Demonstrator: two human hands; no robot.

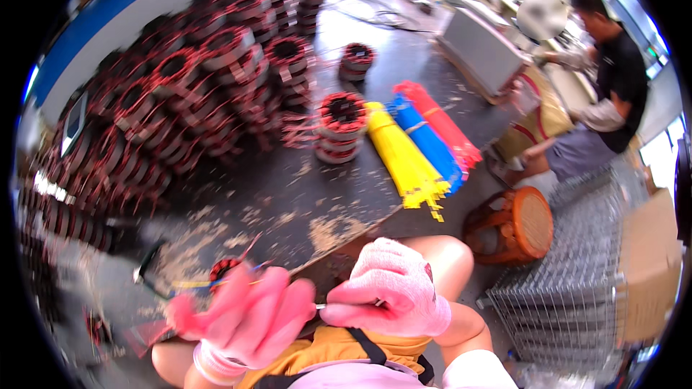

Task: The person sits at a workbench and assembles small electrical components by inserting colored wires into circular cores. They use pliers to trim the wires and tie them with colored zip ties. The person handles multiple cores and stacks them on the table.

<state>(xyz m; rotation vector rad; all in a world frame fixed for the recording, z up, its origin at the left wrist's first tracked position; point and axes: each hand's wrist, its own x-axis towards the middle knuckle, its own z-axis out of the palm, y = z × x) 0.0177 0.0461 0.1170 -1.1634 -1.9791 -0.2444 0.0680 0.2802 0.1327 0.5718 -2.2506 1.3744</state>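
My left hand (252,313), in a pink glove, is blurred by motion in front of my lap. Just behind it shows part of a small motor stator (225,268) with red windings, and a thin yellow strip (191,284) beside it. Whether this hand holds either one is hidden by the blur. My right hand (393,292), also gloved in pink, is closed with thumb and fingers pinched together. From the pinch a thin white strand (321,307) sticks out toward my left hand. Its far end meets the blurred left glove; I cannot tell if that hand grips it.
Stacks of wound stators (209,65) crowd the dark table's left side. A shorter stack (341,126) stands mid-table, beside yellow (404,155), blue (425,137) and red (443,126) bundles. To the right are a wooden stool (530,223), a wire cage (569,295) and a seated person (613,79).
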